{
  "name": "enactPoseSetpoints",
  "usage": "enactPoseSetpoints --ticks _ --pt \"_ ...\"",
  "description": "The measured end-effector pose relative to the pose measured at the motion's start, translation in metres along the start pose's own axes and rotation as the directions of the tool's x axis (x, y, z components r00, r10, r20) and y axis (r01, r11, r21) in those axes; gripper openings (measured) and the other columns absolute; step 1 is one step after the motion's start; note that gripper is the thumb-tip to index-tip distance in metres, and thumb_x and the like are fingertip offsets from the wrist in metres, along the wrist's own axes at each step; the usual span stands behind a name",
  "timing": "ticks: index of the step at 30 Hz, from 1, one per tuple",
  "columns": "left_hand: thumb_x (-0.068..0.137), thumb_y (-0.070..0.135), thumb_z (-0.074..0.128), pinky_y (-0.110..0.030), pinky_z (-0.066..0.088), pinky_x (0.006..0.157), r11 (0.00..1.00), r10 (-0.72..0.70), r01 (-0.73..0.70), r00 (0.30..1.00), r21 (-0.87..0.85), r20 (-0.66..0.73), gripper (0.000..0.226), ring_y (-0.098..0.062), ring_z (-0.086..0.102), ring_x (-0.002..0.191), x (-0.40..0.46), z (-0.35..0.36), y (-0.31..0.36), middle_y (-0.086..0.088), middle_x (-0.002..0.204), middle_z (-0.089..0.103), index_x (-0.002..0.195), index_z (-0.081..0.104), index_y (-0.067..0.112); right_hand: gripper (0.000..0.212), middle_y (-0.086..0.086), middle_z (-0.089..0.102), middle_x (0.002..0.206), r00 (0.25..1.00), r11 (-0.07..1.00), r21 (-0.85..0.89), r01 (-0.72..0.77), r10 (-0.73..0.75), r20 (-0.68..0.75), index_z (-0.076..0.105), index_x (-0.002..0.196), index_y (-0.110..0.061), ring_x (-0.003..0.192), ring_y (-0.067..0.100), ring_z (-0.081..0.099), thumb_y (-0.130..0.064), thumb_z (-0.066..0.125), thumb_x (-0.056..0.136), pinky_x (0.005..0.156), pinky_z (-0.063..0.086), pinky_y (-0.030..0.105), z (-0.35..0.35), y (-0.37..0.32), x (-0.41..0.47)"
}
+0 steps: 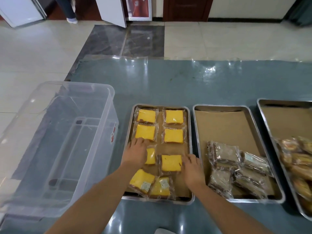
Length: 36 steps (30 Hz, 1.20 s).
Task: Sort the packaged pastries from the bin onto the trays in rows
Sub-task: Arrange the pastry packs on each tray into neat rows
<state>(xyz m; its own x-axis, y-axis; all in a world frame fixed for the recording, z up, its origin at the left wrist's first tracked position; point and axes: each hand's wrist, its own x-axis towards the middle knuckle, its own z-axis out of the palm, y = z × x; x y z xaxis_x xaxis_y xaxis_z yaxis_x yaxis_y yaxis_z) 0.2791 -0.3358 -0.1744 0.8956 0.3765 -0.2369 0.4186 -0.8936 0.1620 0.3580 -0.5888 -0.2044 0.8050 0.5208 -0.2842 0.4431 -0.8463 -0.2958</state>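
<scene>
The third row is being squared on the left tray [190,149]: one yellow cake [150,156] is pressed under the flat left hand [137,153], another [171,162] touched by the relaxed right hand [192,169]; neither grip holds anything. A careless nudge could skew neat rows. Two loose cakes [152,183] crowd the near edge; the bin [59,141] looks empty; brown packs [236,168] lie heaped on the next tray, unsorted

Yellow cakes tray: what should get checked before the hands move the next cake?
1. Top two rows of the yellow cakes tray straight: ok.
2. Third row lined up: not ok; the right-side cake sits lower than its neighbour.
3. Bottom two cakes flat and apart: not ok, tilted and overlapping.
4. Left hand free: ok, lying flat on a cake.
5. Right hand grip: cannot tell, fingers only touch the cake's edge.
6. Clear bin emptied: ok.
</scene>
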Motion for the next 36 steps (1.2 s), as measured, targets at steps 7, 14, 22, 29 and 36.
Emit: enactPoseSetpoints --ticks 7,14,22,29,36 --pt "0.105 0.036 0.034 -0.053 0.008 0.125 1.000 -0.018 0.022 0.955 -0.009 0.295 0.055 -0.036 -0.002 0.155 -0.035 0.053 0.001 -0.007 0.169 0.003 0.158 0.020 0.036 0.048 -0.002 -0.005 0.170 0.945 0.976 -0.043 0.216 -0.197 0.262 0.028 0.153 -0.035 0.155 0.021 -0.012 -0.046 0.031 0.106 0.125 0.005 0.045 0.027 0.000 -0.011" --pt "0.106 0.048 0.022 -0.054 -0.005 0.124 0.999 -0.005 -0.010 0.931 0.040 0.366 0.057 -0.034 -0.025 0.151 -0.031 0.059 -0.008 -0.003 0.167 -0.023 0.160 0.002 0.042 0.065 0.004 -0.030 0.163 0.925 0.959 -0.201 0.201 -0.118 0.362 -0.002 0.161 -0.028 0.147 0.025 -0.035 -0.056 0.012 0.105 0.122 -0.013 0.044 0.039 -0.008 -0.007" --pt "0.107 0.039 0.028 -0.048 0.001 0.126 1.000 0.005 -0.006 0.934 0.002 0.356 0.053 -0.029 -0.012 0.155 -0.006 0.038 -0.019 0.000 0.170 -0.007 0.159 0.019 0.038 0.062 0.007 -0.024 0.166 0.921 0.974 -0.184 0.132 -0.052 0.385 0.002 0.162 -0.026 0.151 0.029 -0.026 -0.051 0.018 0.107 0.125 -0.007 0.049 0.010 -0.027 0.031" --pt "0.101 0.053 0.046 -0.041 0.025 0.123 0.967 0.163 -0.093 0.941 -0.237 0.296 0.059 -0.018 0.021 0.150 -0.056 0.050 -0.027 0.009 0.163 0.023 0.155 0.034 0.034 0.063 -0.001 -0.006 0.169 0.900 0.942 -0.073 0.326 -0.286 0.330 0.018 0.161 -0.024 0.156 0.022 -0.010 -0.052 0.030 0.106 0.123 -0.009 0.042 0.017 -0.023 0.010" --pt "0.064 0.097 0.049 -0.045 0.002 0.123 0.966 0.257 -0.214 0.827 -0.143 0.500 0.123 -0.013 -0.021 0.151 -0.117 0.065 -0.050 0.014 0.167 -0.015 0.159 -0.003 0.040 0.090 -0.008 -0.012 0.168 0.758 0.882 -0.013 0.471 -0.398 0.517 0.010 0.161 -0.034 0.154 0.016 -0.014 -0.076 0.044 0.089 0.124 -0.003 0.041 0.043 -0.001 -0.044"
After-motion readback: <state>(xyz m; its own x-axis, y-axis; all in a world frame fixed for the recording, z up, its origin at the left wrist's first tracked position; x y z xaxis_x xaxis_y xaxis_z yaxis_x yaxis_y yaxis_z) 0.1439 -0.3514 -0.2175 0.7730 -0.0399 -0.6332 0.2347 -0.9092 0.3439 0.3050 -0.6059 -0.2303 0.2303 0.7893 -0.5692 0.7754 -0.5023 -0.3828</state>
